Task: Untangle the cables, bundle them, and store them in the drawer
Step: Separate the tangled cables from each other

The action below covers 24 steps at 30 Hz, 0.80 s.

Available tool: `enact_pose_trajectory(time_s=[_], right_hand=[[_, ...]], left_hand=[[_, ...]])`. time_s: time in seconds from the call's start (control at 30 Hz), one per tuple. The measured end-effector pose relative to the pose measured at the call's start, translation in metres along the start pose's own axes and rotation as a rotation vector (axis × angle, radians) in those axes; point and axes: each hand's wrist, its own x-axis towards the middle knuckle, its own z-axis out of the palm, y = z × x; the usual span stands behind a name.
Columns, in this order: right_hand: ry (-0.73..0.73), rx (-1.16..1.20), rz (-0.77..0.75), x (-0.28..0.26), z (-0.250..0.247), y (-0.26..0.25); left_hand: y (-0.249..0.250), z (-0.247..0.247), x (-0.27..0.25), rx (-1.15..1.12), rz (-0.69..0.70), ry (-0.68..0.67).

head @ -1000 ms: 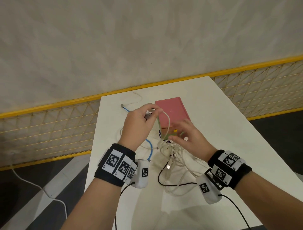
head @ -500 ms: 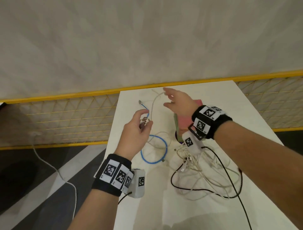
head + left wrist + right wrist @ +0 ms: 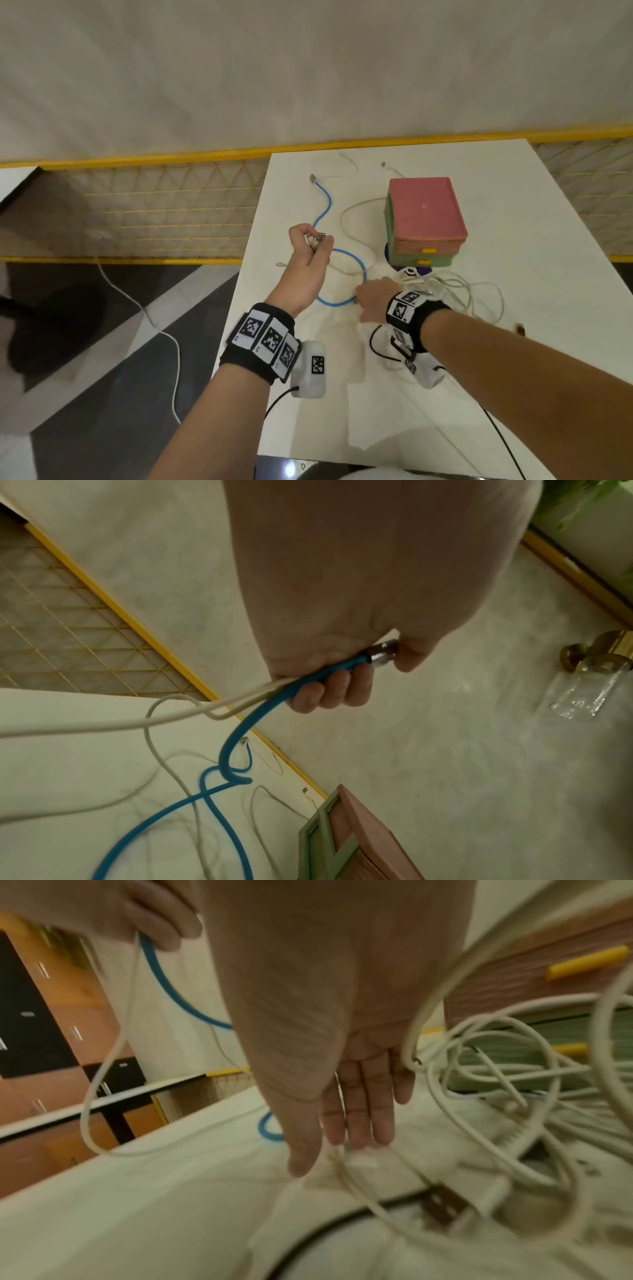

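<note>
Left hand [image 3: 310, 255] pinches the floppy blue cable [image 3: 346, 255] by its plug, right hand [image 3: 371, 298] flat-fingered at 5 o'clock; grab plugs, not slack.

1 blue cable [image 3: 356, 270], 1 black cable [image 3: 375, 346], several white ones tangled, count unclear; 1 drawer box [image 3: 426, 209], 2 hands.

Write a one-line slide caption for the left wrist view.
Left hand grips the blue cable at its metal plug and a white cable above the white table.
</note>
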Motion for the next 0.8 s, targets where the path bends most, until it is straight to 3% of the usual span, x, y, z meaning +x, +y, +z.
enact_pose_trajectory(time_s=[0.13, 0.23, 0.4, 0.5, 0.63, 0.7, 0.8], right_hand=[[0.062, -0.047, 0.019, -0.006, 0.009, 0.0], [0.174, 0.056, 0.025, -0.014, 0.012, 0.002], [0.566, 0.433, -0.017, -0.043, 0.002, 0.009], [0.724, 0.806, -0.056, -0.069, -0.019, 0.008], [0.802, 1.256, -0.148, -0.092, -0.046, 0.005], [0.837, 1.37, -0.183, -0.1, -0.055, 0.003], [0.848, 1.384, -0.192, -0.107, -0.057, 0.005]], left_hand=[[-0.004, 0.001, -0.004, 0.03, 0.057, 0.056], [-0.008, -0.004, -0.008, 0.049, 0.074, 0.091], [-0.011, -0.018, -0.003, 0.116, 0.083, 0.215], [-0.001, -0.013, -0.001, 0.107, 0.092, 0.18], [0.022, 0.018, -0.004, 0.027, 0.102, -0.028], [0.03, 0.035, -0.004, -0.012, 0.078, -0.066], [0.035, 0.049, 0.003, 0.003, 0.099, 0.013]])
